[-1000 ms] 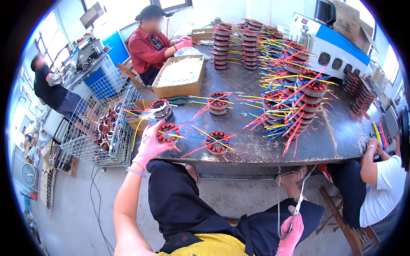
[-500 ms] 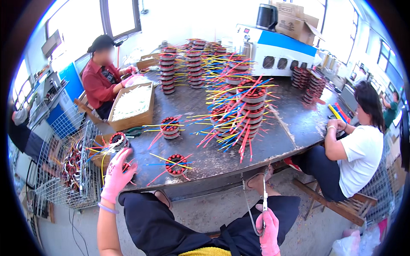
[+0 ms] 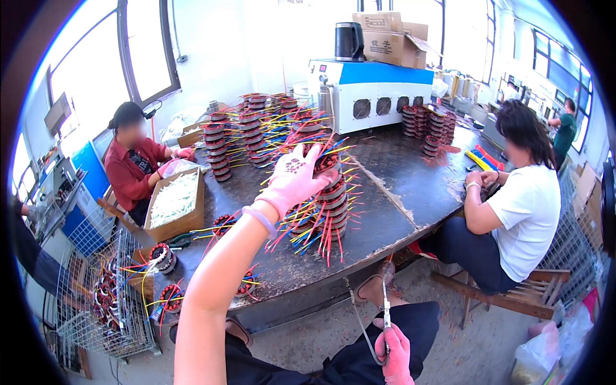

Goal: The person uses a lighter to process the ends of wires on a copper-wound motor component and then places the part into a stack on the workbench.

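My left hand [image 3: 295,179], in a pink glove, reaches over the front stack of wound stators [image 3: 330,208]. Its fingers and thumb straddle the top stator [image 3: 325,165], which has a red and black ring and coloured leads. My right hand [image 3: 396,356], also pink-gloved, is low over my lap, closed around a slim metal tool [image 3: 387,314] with two long arms spread apart at the top; its exact kind is unclear. Left of my forearm, single stators stand on the table, one with a white rim [image 3: 162,258] and another [image 3: 171,298] at the edge. My forearm partly hides a third stator [image 3: 247,282].
More stator stacks [image 3: 251,131] stand farther back, near a white and blue machine [image 3: 378,96]. A carton of pale pieces [image 3: 174,221] is at the left, above a wire basket [image 3: 96,308]. One co-worker [image 3: 138,160] sits left, another [image 3: 513,205] right.
My left hand has swung from the table's left edge up and right onto the front stack. The view has turned rightward. My right hand keeps hold of the metal tool.
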`<state>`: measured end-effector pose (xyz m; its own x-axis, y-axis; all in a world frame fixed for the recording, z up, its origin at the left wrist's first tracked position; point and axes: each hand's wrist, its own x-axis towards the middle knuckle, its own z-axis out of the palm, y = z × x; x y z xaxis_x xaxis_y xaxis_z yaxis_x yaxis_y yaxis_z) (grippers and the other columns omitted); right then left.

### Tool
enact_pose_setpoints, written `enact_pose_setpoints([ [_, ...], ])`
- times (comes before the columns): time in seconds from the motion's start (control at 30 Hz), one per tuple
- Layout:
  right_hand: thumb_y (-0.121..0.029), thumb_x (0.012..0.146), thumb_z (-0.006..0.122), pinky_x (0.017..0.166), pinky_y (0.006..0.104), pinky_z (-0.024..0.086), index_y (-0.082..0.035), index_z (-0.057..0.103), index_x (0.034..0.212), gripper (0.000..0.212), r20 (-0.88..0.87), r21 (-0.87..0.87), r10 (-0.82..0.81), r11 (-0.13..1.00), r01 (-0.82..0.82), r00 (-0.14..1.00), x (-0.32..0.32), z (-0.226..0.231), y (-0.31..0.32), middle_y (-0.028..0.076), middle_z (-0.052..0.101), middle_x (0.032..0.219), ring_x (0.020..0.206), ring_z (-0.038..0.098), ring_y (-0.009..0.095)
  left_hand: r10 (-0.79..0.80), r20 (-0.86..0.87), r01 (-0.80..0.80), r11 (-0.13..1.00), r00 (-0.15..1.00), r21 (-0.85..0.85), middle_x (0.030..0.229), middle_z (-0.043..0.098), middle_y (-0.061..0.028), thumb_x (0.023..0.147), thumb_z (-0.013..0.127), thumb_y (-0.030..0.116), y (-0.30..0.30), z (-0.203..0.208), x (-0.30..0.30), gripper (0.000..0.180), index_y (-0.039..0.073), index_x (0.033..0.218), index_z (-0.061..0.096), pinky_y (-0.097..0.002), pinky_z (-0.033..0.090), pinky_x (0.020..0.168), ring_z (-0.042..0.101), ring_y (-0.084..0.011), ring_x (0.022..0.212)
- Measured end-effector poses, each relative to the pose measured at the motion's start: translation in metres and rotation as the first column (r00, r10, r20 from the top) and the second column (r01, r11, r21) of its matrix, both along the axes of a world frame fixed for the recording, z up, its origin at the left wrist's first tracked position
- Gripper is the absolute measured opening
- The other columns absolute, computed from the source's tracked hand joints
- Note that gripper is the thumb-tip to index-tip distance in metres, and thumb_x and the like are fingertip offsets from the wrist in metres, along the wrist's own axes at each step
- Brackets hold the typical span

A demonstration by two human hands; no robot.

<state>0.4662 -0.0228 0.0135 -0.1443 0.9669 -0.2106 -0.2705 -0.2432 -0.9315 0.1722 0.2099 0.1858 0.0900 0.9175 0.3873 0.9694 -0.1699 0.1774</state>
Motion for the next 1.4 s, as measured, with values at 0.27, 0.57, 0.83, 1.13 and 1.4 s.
enact_pose_setpoints([
  [0.27, -0.030, 0.105, 0.045, 0.044, 0.0190, 0.025, 0.003, 0.058, 0.125, 0.041, 0.016, -0.036, -0.023, 0.999, 0.023, 1.000, 0.012, 0.000, 0.006, -0.005, 0.048, 0.061, 0.048, 0.035, 0.002, -0.045, -0.180, 0.052, 0.998, 0.983, 0.039, 0.138, 0.048, -0.0292, 0.090, 0.050, 0.066, 0.045, 0.007, 0.024, 0.085, 0.001, 0.143, 0.044, -0.0479, 0.041, 0.106, 0.050, -0.0436, 0.126],
  [0.57, -0.029, 0.105, 0.045, 0.043, 0.0188, 0.025, 0.002, 0.059, 0.124, 0.039, -0.023, -0.034, -0.029, 0.999, 0.029, 0.999, 0.010, -0.002, 0.004, -0.005, 0.047, 0.061, 0.047, 0.035, 0.002, -0.034, -0.372, 0.073, 0.993, 0.928, 0.091, 0.149, 0.043, -0.0197, 0.078, 0.066, 0.069, 0.040, 0.014, 0.023, 0.095, 0.005, 0.144, 0.046, -0.0474, 0.019, 0.121, 0.032, -0.0380, 0.143],
  [0.83, -0.030, 0.105, 0.047, 0.041, 0.0201, 0.024, 0.004, 0.058, 0.124, 0.041, -0.036, -0.020, -0.024, 1.000, 0.024, 0.999, 0.003, -0.001, 0.001, -0.003, 0.045, 0.059, 0.045, 0.033, 0.004, -0.184, -0.338, 0.252, 0.953, 0.923, 0.168, 0.151, 0.042, -0.0155, 0.076, 0.069, 0.066, 0.052, -0.001, -0.007, 0.095, 0.006, 0.145, 0.045, -0.0473, 0.020, 0.122, 0.031, -0.0347, 0.144],
  [1.13, -0.027, 0.106, 0.045, 0.044, 0.0172, 0.026, -0.001, 0.059, 0.126, 0.036, -0.051, -0.048, 0.005, 0.999, -0.007, 0.999, 0.004, -0.001, 0.000, -0.005, 0.049, 0.063, 0.050, 0.037, 0.001, -0.242, -0.381, 0.332, 0.924, 0.892, 0.191, 0.150, 0.044, -0.0127, 0.076, 0.064, 0.071, 0.056, -0.004, -0.022, 0.096, 0.010, 0.146, 0.043, -0.0471, 0.019, 0.123, 0.037, -0.0336, 0.141],
  [1.4, -0.029, 0.105, 0.046, 0.042, 0.0192, 0.025, 0.003, 0.058, 0.125, 0.040, -0.021, -0.036, -0.003, 0.999, 0.002, 1.000, 0.002, 0.005, 0.001, -0.004, 0.046, 0.060, 0.047, 0.035, 0.003, -0.236, -0.334, 0.315, 0.927, 0.913, 0.205, 0.148, 0.044, -0.0176, 0.078, 0.063, 0.071, 0.045, -0.005, -0.023, 0.098, 0.004, 0.145, 0.043, -0.0479, 0.020, 0.122, 0.036, -0.0347, 0.141],
])
